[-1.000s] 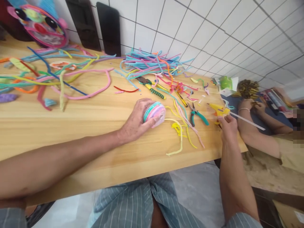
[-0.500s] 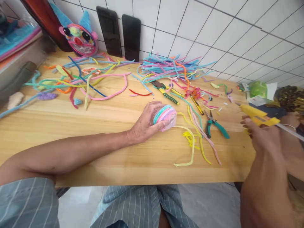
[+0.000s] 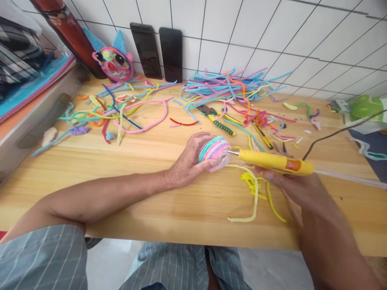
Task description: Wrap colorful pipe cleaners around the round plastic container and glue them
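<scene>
Head view: ball roundish, wound from fuzzy strips in teal, pink and lilac, pale end facing right. Left hand grasps it from the side, near the middle of the table; can't tell if it's lifted. Right hand grips yellow glue gun, metal tip right at the ball's pale end, clear glue stick out the back. Table: light wood grain, pipe cleaners heaped at rear, pliers, cutter. Behind, white tiled wall, two phones leaning; grey floor below.
</scene>
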`<state>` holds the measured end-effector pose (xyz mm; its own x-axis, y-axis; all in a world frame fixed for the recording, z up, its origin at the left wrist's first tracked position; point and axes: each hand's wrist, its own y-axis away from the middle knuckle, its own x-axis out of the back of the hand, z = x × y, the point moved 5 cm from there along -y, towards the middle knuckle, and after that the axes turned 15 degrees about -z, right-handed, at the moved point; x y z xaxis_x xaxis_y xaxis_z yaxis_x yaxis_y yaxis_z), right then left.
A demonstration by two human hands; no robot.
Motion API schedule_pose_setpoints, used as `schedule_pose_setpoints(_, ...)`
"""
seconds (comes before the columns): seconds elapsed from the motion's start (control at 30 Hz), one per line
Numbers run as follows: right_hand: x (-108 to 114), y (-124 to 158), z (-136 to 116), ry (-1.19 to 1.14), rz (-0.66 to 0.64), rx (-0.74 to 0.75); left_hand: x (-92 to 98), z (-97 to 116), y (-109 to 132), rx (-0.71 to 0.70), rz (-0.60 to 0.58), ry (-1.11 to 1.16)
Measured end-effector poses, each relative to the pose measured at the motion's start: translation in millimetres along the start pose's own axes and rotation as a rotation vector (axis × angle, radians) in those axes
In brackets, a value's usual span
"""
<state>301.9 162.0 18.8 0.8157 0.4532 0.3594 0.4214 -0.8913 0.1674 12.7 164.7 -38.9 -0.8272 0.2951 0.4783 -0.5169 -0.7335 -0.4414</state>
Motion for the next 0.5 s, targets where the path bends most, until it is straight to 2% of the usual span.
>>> schedule_pose_setpoints(0.2, -3, 1, 16, -0.032, -0.058, -0.021, 1.9, 5, 1, -0.019, -0.011, -0.057)
schedule_pose_setpoints(0.5, -16, -4, 7, 0.042, -0.141, 0.021, 0.9, 4, 1, -0.040, 0.000, -0.054)
